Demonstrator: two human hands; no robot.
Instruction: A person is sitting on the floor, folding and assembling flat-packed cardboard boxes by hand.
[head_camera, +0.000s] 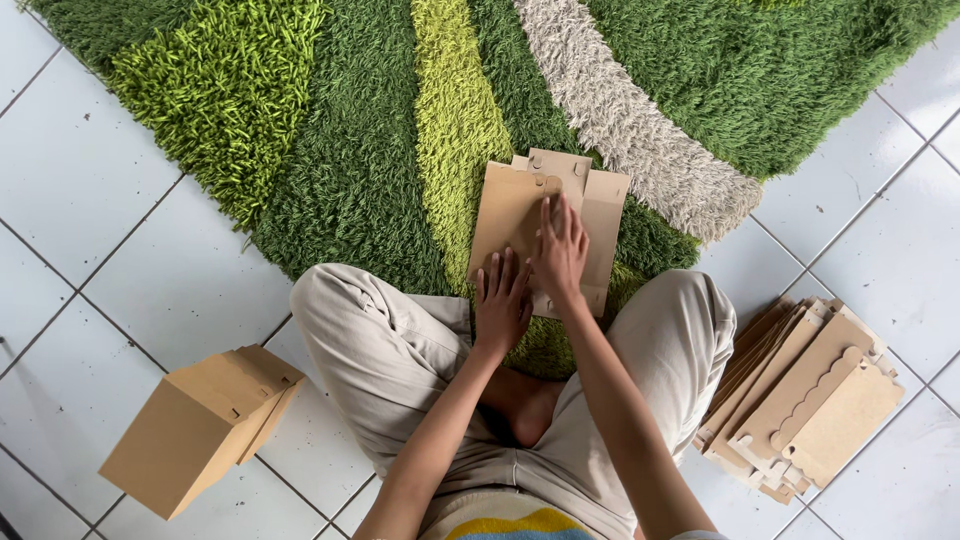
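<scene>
A flat brown cardboard box blank (518, 215) lay on the shaggy green rug (350, 150), just beyond the person's crossed legs in beige trousers (380, 345). It was unfolded, a pale tan sheet with creased panels, a narrow flap along its right side and small tabs poking out at the far edge. Its near edge was hidden under the hands.

The left hand (500, 300) was down flat, fingers spread wide and pointing away, palm pressed on the near left part of the blank. It gripped nothing; it simply bore down. The right hand (560, 255) was flat too, fingers stretched out and held closer together, lying on the middle of the sheet right along a crease. Nothing was held there either. The two hands sat just beside each other, the right a little farther out than the left.

Off to the left, on the white tiled floor (120, 250), a folded-up brown cardboard box (195, 425) rested tilted, one flap hanging open. Over on the right, a fanned stack of flat brown cardboard blanks (800, 400) with scalloped edges lay on the tiles, close to the right knee. The rug ran in curved bands of dark green, lime and a beige stripe across the far side.
</scene>
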